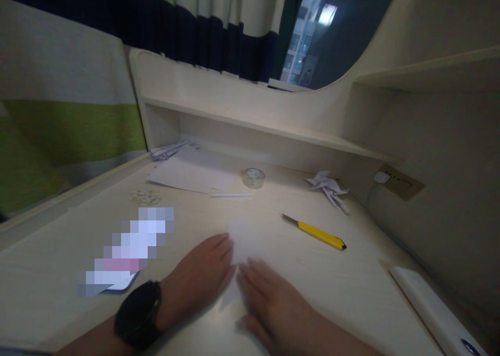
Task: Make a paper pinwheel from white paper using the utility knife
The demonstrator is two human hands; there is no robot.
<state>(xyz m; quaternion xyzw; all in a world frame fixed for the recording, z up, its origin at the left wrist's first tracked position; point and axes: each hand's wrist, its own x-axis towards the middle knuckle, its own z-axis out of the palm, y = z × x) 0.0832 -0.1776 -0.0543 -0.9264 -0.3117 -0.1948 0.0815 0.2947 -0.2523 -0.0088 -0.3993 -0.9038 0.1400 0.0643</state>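
A small piece of white paper (246, 236) lies on the desk under my fingertips, its outline blurred. My left hand (209, 265), with a black watch (137, 315) on the wrist, rests flat along the paper's left side with its fingers stretched out. On the other side, my right hand (271, 296) is also flat, fingers extended and thumb apart, slightly smeared by motion. The two hands' fingertips nearly meet over the paper. Beyond them, a white paper stick (231, 195) lies crosswise. A yellow utility knife (321, 235), blade out, is to the right.
A roll of clear tape (253, 178) stands behind the stick. Paper sheets (191, 169) and rolled paper sticks (172, 150) lie at the back left. A folded paper pinwheel (327, 184) is at the back right. A phone (125, 280) and small pale pieces (145, 196) are left.
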